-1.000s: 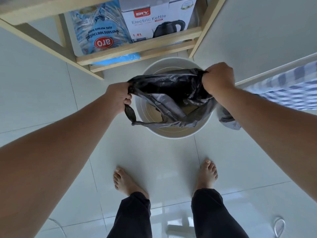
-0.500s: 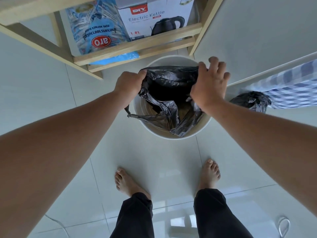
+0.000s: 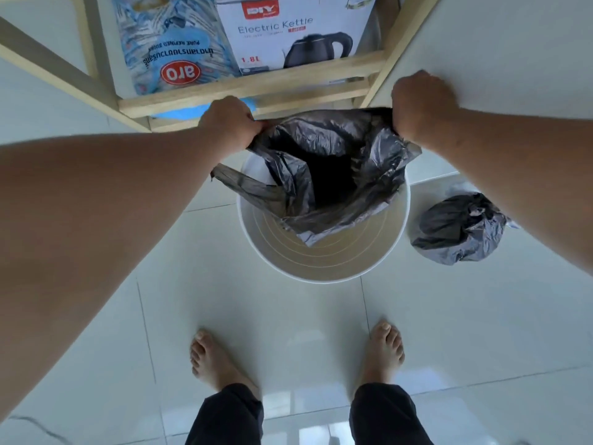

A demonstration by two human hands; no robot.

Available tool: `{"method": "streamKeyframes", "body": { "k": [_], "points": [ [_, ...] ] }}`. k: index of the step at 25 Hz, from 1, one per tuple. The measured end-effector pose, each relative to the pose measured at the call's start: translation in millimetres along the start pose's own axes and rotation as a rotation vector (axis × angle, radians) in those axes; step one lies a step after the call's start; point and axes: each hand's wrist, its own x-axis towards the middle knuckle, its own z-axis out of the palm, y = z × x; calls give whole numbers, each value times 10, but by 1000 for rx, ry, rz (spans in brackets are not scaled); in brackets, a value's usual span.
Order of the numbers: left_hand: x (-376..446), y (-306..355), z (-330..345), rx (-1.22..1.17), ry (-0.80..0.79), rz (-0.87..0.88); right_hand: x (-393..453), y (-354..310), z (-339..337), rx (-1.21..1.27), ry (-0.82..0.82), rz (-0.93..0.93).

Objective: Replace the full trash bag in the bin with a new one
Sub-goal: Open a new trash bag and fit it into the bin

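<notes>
Feet [image 3: 385,345]: bare, planted on the pale tiled floor [image 3: 288,316] at the near edge, dark trouser legs below them
Arms: both stretched out forward and down, the left coming in from the near left, the right from the near right
Bin [image 3: 324,271]: white and round, standing on the floor just beyond the feet, its near inner wall bare and showing rings
Full bag [image 3: 459,229]: dark, bunched and closed, sitting on the floor just right of the bin, apart from both hands
New bag [image 3: 324,175]: dark grey, mouth stretched open between the two hands over the far half of the bin, body drooping down inside, one loose handle hanging over the left rim
Left hand [image 3: 229,122]: fist closed tight on the far left edge of the new bag, knuckles up
Right hand [image 3: 422,102]: fist clenched on the far right edge of the new bag, pulling it wide
Shelf [image 3: 250,94]: wooden frame beyond the bin, at the far side
Kettle box [image 3: 295,30]: on the shelf, marked Electric Kettle
Sugar pack [image 3: 173,49]: blue, on the shelf left of the kettle box
</notes>
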Motion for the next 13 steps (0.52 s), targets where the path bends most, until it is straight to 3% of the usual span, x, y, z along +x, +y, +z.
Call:
{"method": "streamKeyframes", "body": {
  "k": [2,6,8,10,13],
  "points": [
    [-75,-166,155,15,-44,-28,-51,-5,181,10,-174,-7],
    [-478,-520,336,1,-7,-5,-307,49,463,59,-336,-103],
    [-704,-669,435,-274,-86,-266,-483,18,549,34,-419,-95],
    [-915,-778,499,-701,-284,-590,-620,31,748,78,-429,-18],
    [-1184,-954,631,-908,-386,-655,-847,-75,854,333,-528,266]
  ]
}}
